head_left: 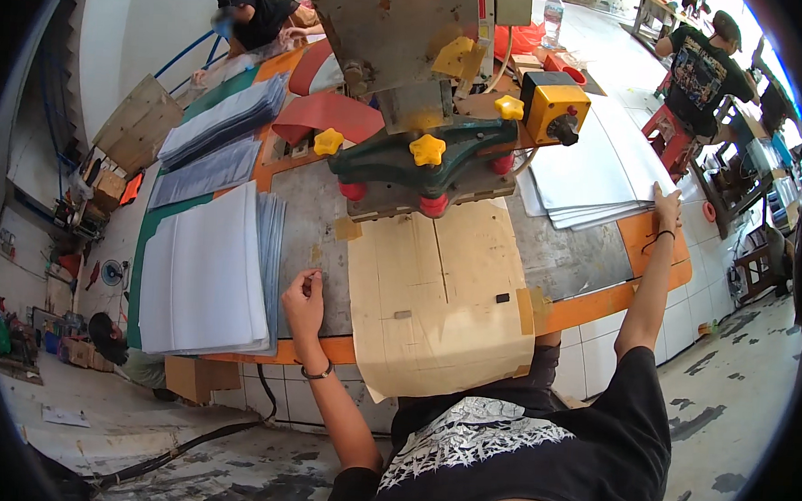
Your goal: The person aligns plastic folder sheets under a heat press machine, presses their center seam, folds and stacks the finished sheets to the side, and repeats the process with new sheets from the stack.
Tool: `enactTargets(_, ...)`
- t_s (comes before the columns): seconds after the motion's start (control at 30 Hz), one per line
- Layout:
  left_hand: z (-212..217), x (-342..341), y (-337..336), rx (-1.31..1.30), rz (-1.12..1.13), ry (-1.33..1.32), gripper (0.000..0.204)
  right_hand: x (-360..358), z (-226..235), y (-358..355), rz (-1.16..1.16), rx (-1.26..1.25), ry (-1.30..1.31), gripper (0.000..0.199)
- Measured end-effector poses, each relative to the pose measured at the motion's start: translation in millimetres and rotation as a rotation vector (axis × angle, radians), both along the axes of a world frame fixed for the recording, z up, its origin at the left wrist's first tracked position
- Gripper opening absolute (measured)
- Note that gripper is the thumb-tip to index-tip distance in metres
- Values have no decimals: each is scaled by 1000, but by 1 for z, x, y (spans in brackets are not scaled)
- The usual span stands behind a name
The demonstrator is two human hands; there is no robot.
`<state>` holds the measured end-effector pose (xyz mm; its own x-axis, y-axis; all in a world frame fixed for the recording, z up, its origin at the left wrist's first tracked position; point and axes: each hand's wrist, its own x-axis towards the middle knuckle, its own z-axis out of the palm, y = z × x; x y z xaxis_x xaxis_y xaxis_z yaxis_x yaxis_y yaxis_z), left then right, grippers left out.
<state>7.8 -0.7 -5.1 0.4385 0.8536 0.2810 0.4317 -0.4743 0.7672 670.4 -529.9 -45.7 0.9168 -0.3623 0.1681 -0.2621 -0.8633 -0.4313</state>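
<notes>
My left hand (303, 311) hovers over the grey metal bed, its fingers curled in and nothing visible between them. It is between a stack of whitish sheets (205, 278) on the left and a tan board (435, 297) lying under the press head. At the far right my right hand (666, 208) grips the outer edge of a pile of white sheets (588, 160); part of its grip is hidden. The press head (432, 158) stands over the board's far end, with a dark green frame, yellow star knobs and red feet.
A yellow control box (555, 114) with a black knob sits beside the press. More stacked sheets (223, 117) lie at the far left. Red curved pieces (328, 119) stick out behind the press. One person (246, 15) is at the back left, another (708, 76) sits at the right.
</notes>
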Motion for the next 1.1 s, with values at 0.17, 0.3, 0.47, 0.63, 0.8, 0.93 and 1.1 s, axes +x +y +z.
enactTargets(0.17,1,-13,2,38,39,7,24,-18,3,29,124,1,100,104)
enactTargets(0.3,2,-3,2,40,20,1,23,-45,-13,40,-55,-107,-248,99)
enactTargets(0.47,25,-18,-18,150,12,-72,20,-82,-11,53,151,-129,-112,94)
enactTargets(0.63,65,-59,-21,685,310,103,40,-76,-11,34,163,-71,-160,82)
enactTargets(0.8,30,-101,-12,446,498,538,82,-72,-7,32,159,-16,-191,77)
enactTargets(0.93,33,-110,-13,498,484,574,78,-73,-6,39,164,99,-249,72)
enactTargets(1.1,57,-113,-12,340,391,617,88,-61,-14,11,205,382,-473,59)
